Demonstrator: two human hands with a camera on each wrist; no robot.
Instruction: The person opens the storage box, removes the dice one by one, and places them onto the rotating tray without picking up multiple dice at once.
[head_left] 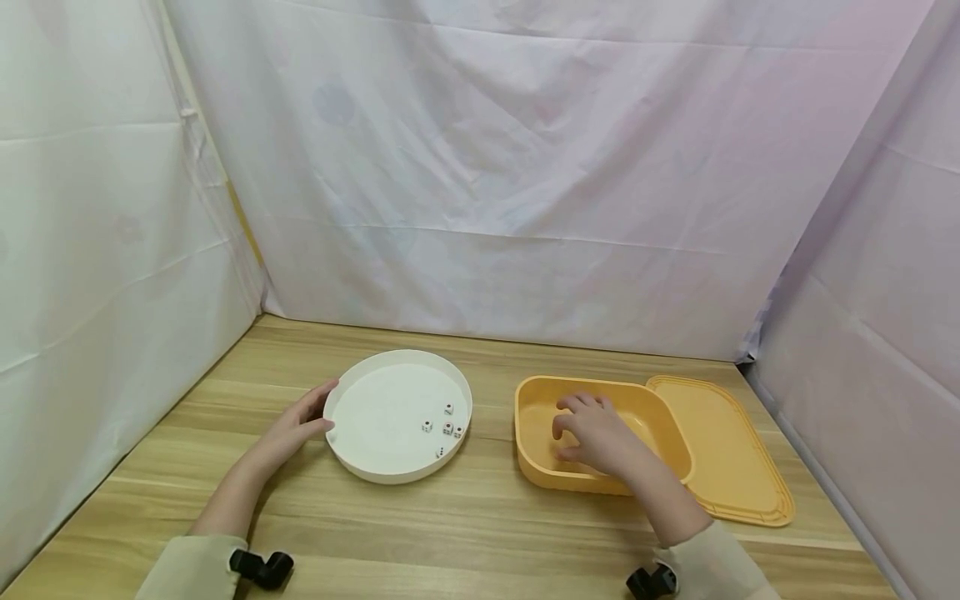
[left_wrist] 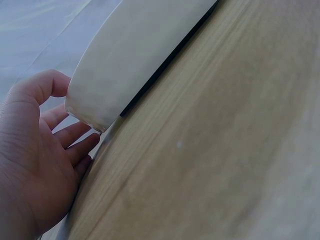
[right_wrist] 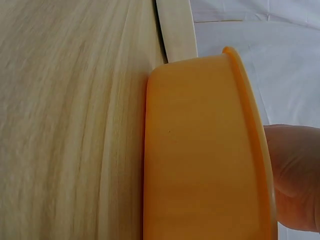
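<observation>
Left hand (head_left: 294,427) grip open on white tray (head_left: 397,468) | right hand (head_left: 600,435) relaxed in orange tub (head_left: 534,462) | lid (head_left: 731,467) beside

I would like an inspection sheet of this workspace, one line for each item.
Surface: wooden table, bare grain.
Job's things: white round tray with five dice; orange box, its lid flat beside it.
Clutter: nothing seen.
Hands: left hand touches the tray's rim, fingers straight; right hand reaches into the box, whether it holds anything cannot be told.
Cables: nothing seen.
Surroundings: white cloth walls.
</observation>
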